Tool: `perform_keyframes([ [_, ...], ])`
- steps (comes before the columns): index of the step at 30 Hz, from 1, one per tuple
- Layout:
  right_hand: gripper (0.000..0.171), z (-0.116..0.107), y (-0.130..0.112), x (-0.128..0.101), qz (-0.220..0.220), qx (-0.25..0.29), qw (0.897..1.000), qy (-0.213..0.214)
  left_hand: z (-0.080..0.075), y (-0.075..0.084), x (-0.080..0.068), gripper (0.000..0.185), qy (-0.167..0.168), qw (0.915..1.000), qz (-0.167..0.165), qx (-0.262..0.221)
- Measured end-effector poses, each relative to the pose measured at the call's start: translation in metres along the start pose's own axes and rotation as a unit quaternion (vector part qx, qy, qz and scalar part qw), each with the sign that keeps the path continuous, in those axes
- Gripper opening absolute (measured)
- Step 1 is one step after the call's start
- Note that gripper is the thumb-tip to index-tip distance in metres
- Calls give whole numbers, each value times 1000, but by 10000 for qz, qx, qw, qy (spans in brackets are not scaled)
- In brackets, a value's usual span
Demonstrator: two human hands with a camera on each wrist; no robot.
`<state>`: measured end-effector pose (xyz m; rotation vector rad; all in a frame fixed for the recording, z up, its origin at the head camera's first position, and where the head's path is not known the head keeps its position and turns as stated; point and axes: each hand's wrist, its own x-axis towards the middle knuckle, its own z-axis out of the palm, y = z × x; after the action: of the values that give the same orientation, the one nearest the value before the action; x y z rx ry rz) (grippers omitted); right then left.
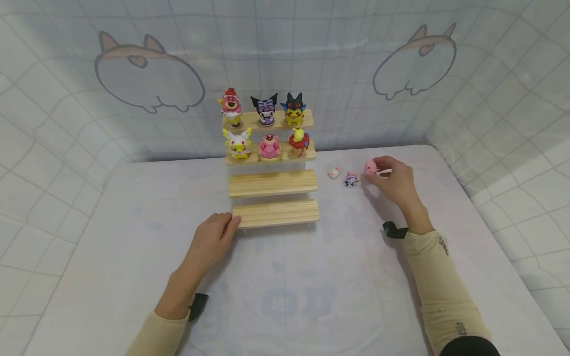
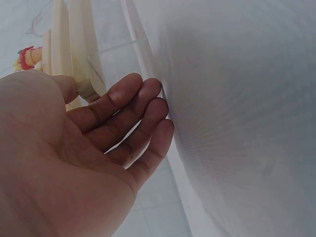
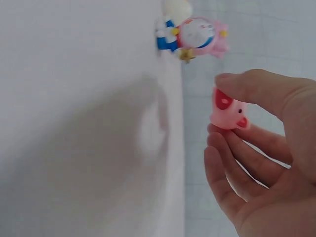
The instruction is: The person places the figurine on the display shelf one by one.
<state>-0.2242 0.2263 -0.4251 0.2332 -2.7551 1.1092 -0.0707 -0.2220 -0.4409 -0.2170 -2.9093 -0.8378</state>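
My left hand grips the left front corner of a tiered wooden display shelf, its thumb on the lowest board. In the left wrist view the other fingers curve beside the board's end. On the right, my right hand pinches a small pink toy figurine between thumb and fingers, above the cloth. Just left of it are a pink-and-purple figurine and a small white one. Several larger figurines, among them a pink bear, stand on the upper two boards.
A white cloth covers the table. Behind it hangs a grid-patterned curtain with animal outlines, and similar sheets rise on both sides. The third board lies between the figurines and the lowest board.
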Motion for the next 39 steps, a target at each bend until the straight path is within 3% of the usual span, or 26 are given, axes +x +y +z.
perform_keyframes([
  [6,44,-5,-14,0,-211,42,9987,457,-1,1,0,39,-41,10000,-40,7],
  [17,40,-21,-66,-12,-753,310,9935,791,0,0,-1,39,21,10000,6,21],
  [27,40,-27,-103,-28,-1402,786,9809,1098,-1,2,-2,40,-102,9999,-99,70],
  [39,39,-10,-134,-38,-2137,969,9676,936,-1,2,-1,39,-68,9999,-84,128],
])
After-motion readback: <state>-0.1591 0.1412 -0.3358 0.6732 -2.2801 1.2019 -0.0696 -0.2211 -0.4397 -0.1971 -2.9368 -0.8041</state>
